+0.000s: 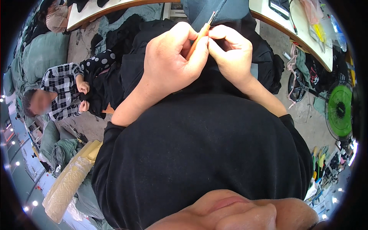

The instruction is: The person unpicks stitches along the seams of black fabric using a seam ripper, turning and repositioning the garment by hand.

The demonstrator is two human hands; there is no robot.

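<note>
My left hand (172,57) is closed around the orange handle of a small tool, which looks like a seam ripper (202,33). Its thin metal tip points up and away, over dark grey-blue cloth (235,13). Beside it, my right hand (232,53) is pinched closed, thumb against fingers, right next to the tool's handle. Whatever lies between those fingertips is hidden. Black cloth (134,74) spreads beneath and around both hands.
A curved white table edge (264,9) runs along the far right, with a phone-like dark device (280,8) on it. A green fan (339,110) stands at right. To the left sits a co-worker in a checked shirt (61,88); a wrapped yellowish roll (71,184) leans nearer.
</note>
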